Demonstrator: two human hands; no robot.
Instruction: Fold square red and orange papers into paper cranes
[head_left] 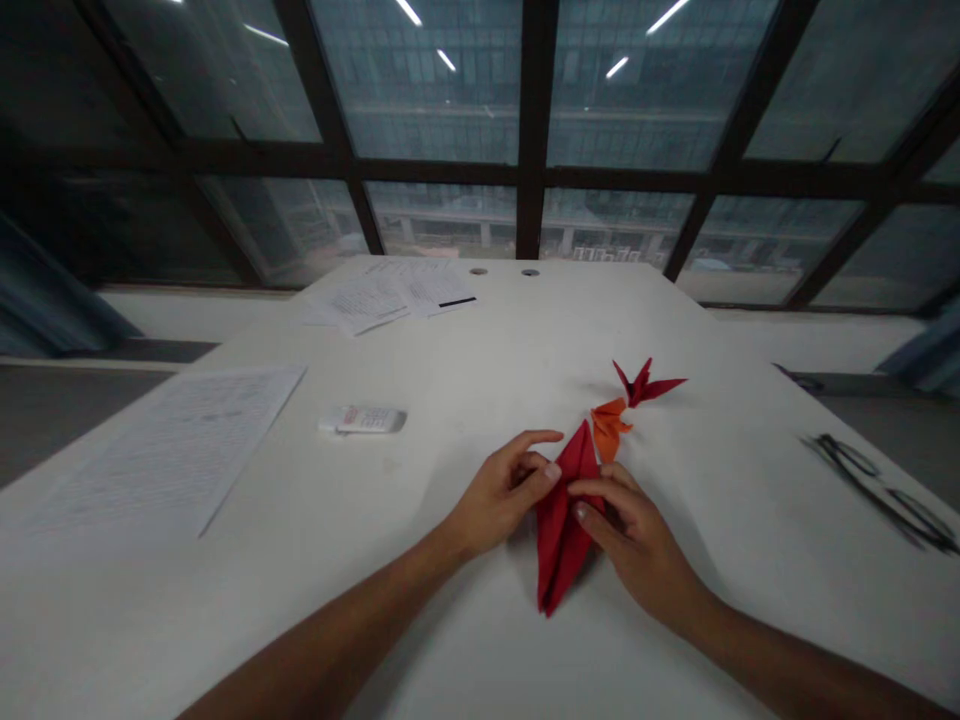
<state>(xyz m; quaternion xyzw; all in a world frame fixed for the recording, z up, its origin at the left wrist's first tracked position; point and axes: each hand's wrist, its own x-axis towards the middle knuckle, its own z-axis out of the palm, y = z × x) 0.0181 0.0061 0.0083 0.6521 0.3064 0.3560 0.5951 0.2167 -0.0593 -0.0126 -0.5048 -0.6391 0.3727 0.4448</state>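
A red sheet of paper folded into a long diamond (559,545) is between my hands, its slit lower points toward me. My left hand (508,490) grips its left edge, thumb on top and fingers curled, the index finger stretched out. On the right edge, my right hand (634,540) pinches the folded paper with thumb and fingers. Just beyond the upper tip lies a small orange folded paper figure (610,425). Behind that one stands a red origami crane (646,384) with pointed ends.
A white tube-like item (364,420) lies on the white table (450,640) at left. Printed sheets (172,450) cover the left side, with more papers (390,292) farther back. Black-framed glasses (885,490) rest near the right edge. Windows (442,90) stand beyond the table.
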